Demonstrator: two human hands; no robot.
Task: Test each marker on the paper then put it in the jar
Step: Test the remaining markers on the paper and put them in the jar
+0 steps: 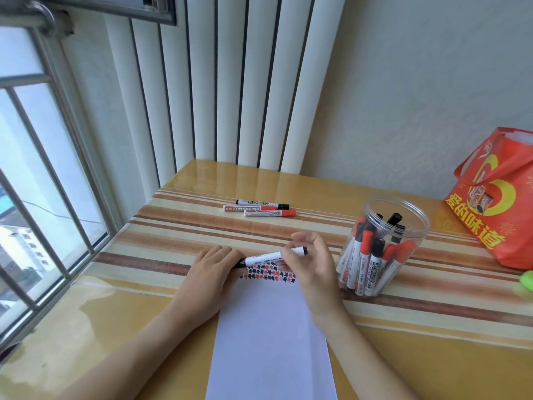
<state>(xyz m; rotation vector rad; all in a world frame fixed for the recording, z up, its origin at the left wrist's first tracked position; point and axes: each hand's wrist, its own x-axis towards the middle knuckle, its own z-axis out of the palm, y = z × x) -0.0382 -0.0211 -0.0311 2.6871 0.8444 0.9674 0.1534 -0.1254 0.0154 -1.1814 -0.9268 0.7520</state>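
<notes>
The black-capped marker (262, 203) lying at twelve o'clock on the desk (144, 313) reads "WHITEBOARD" along its barrel, upside down to the camera. The red marker (251, 208) beside it carries the same word. The red bag (496, 197) at three o'clock bears large yellow characters "爱的味道". Print on the markers in the jar (383, 246) is too small to read.

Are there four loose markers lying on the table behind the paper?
No, three loose markers lie side by side on the table beyond the paper.

White paper (268, 336), red-black marks; striped tablecloth (202, 226); red bag (496, 197).
</notes>
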